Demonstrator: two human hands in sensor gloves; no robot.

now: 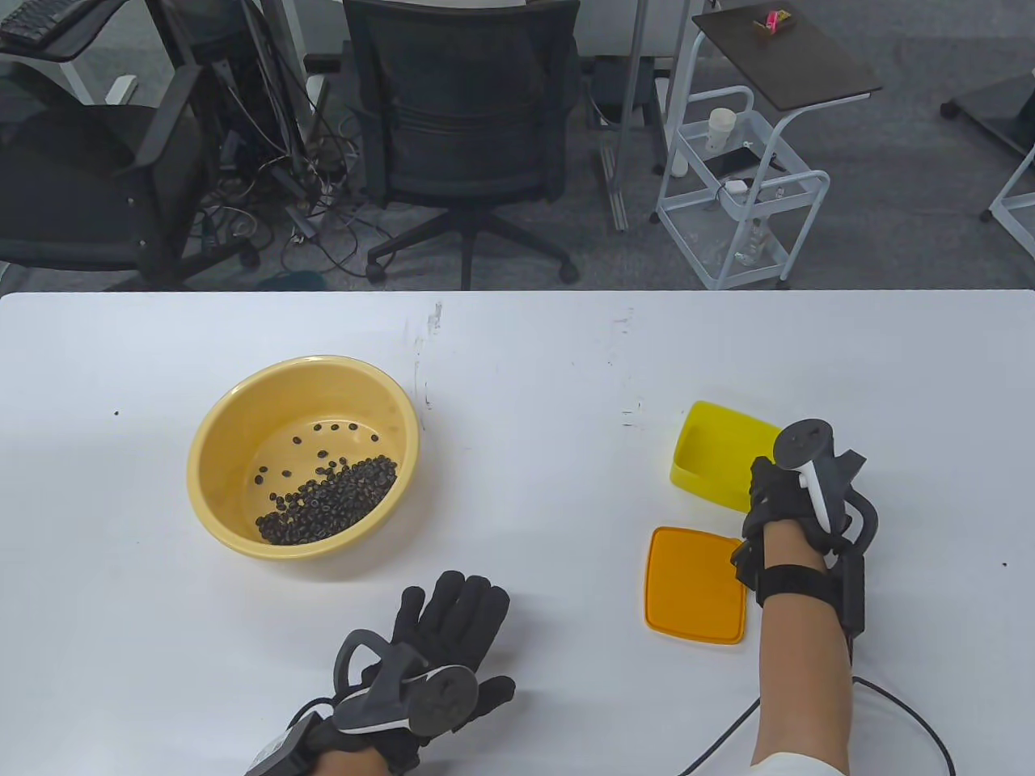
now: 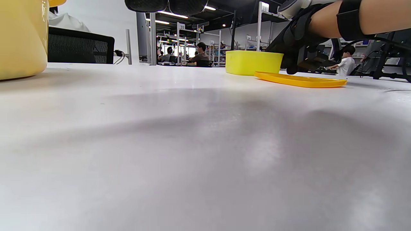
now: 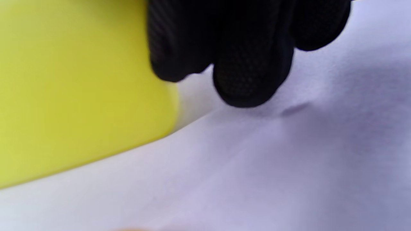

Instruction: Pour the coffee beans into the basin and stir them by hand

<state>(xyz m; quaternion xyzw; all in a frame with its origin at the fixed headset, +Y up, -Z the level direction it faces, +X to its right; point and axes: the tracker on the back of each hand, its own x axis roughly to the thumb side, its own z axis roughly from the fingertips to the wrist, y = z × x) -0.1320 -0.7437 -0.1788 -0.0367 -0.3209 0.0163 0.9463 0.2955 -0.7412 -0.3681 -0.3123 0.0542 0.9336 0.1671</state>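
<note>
A pale yellow basin [image 1: 196, 461] stands on the left of the white table, with dark coffee beans [image 1: 331, 501] heaped in its near side. An empty bright yellow box [image 1: 716, 453] sits upright on the right. My right hand [image 1: 776, 493] is at the box's near right corner, its curled fingers [image 3: 250, 64] against the outer wall [image 3: 80, 80]; the thumb is hidden. My left hand [image 1: 457, 622] lies flat on the table just in front of the basin, fingers straight and holding nothing. In the left wrist view the basin [image 2: 19, 38] is at the far left and the box [image 2: 253, 62] further back.
An orange lid [image 1: 695, 584] lies flat just in front of the box, left of my right wrist; it also shows in the left wrist view [image 2: 300, 80]. Office chairs and a white cart [image 1: 744, 194] stand beyond the table's far edge.
</note>
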